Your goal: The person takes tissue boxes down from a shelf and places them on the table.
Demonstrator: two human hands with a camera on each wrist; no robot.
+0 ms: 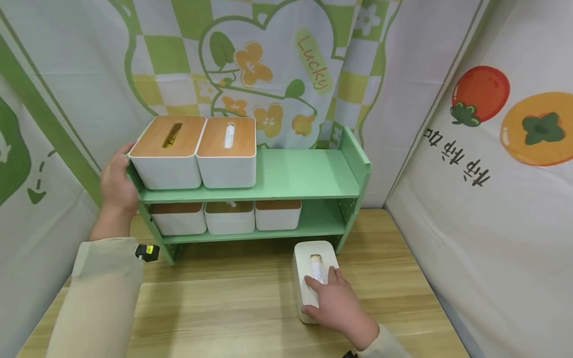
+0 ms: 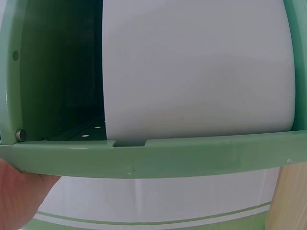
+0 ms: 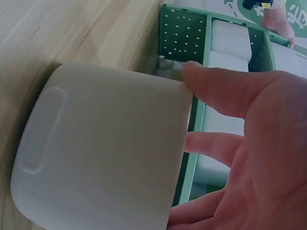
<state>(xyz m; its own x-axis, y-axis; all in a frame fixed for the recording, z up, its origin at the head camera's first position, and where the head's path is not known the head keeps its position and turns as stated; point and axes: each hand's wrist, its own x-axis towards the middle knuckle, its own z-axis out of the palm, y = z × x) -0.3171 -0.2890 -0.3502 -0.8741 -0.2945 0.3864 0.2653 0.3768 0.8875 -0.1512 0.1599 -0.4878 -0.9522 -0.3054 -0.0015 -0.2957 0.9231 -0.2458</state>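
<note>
My left hand [image 1: 118, 181] holds the left end panel of a green two-tier shelf [image 1: 304, 174]. Its fingers reach toward the panel's top edge; in the left wrist view just a bit of that hand [image 2: 21, 196] shows, outside the panel. On the table in front of the shelf's right end is a white tissue box [image 1: 306, 263] with tissue in its slot. The right hand [image 1: 337, 303] rests on its lid, fingers spread near the slot. In the right wrist view the thumb [image 3: 216, 86] meets the corner of the box [image 3: 110, 143], which has an oval recess in one end.
Two wood-lidded tissue boxes, one left [image 1: 167, 171] and one right [image 1: 226, 171], stand on the upper tier's left half. Several more, including a white box [image 1: 277, 219], line the lower tier. Printed cloth [image 1: 268, 64] hangs behind; the wooden table [image 1: 224, 298] spreads in front.
</note>
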